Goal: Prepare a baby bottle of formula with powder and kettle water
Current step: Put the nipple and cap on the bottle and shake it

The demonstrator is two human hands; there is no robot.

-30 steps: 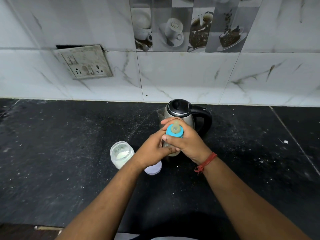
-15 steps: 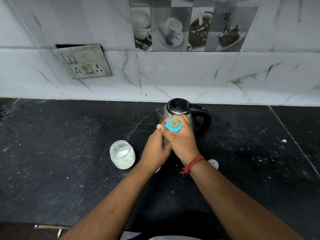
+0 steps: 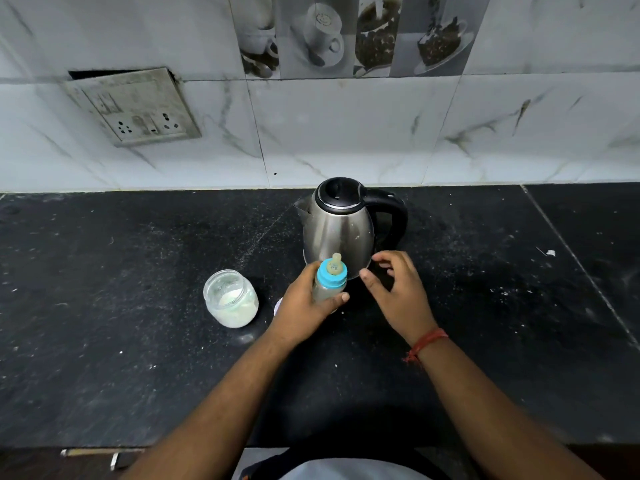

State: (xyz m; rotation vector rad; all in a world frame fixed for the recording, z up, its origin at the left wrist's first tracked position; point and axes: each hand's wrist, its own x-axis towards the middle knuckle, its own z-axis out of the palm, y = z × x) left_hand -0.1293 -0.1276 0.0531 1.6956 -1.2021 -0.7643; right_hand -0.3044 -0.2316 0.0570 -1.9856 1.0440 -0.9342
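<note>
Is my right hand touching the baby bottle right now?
Apart. The head view shows dark counter and kettle between the right hand and the baby bottle; only the left hand grips it.

Baby bottle (image 3: 330,284): clear body, blue screw collar, pale teat on top, upright, mid-worktop, just in front of the kettle; contents look cloudy, hard to tell more.

Kettle (image 3: 341,226): stainless steel body, black lid shut, black handle to the right, spout to the left; stands upright near the worktop's back edge, by the wall.

Powder jar (image 3: 231,299): clear, open-topped, white powder filling the lower part; upright, left of the bottle, apart from it, mid-worktop.
</note>
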